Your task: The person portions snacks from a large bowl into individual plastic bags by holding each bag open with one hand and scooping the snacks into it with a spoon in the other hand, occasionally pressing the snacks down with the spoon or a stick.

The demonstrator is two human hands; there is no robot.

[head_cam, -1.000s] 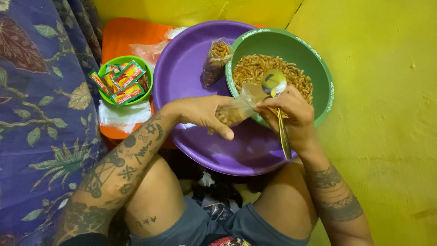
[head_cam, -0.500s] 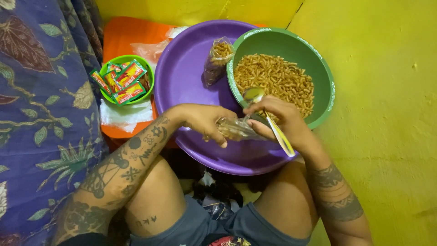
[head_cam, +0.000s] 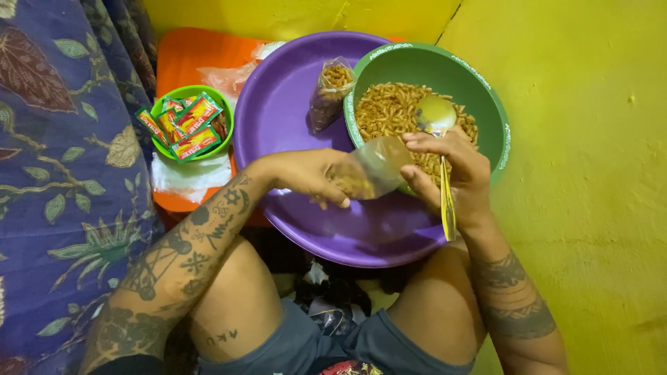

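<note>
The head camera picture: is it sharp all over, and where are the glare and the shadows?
Head view: mostly sharp and evenly lit; the spoon bowl over the green bowl is washed out by glare. The clear bag, held between the left hand and right hand, looks hazy. Shadow falls on the purple tray under the hands and darkens the gap between the knees.

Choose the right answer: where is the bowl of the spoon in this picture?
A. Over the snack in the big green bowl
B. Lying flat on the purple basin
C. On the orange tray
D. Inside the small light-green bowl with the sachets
A: the right hand holds the spoon with its bowl above the brown snack in the big green bowl, beside the small clear bag in the left hand.
</note>
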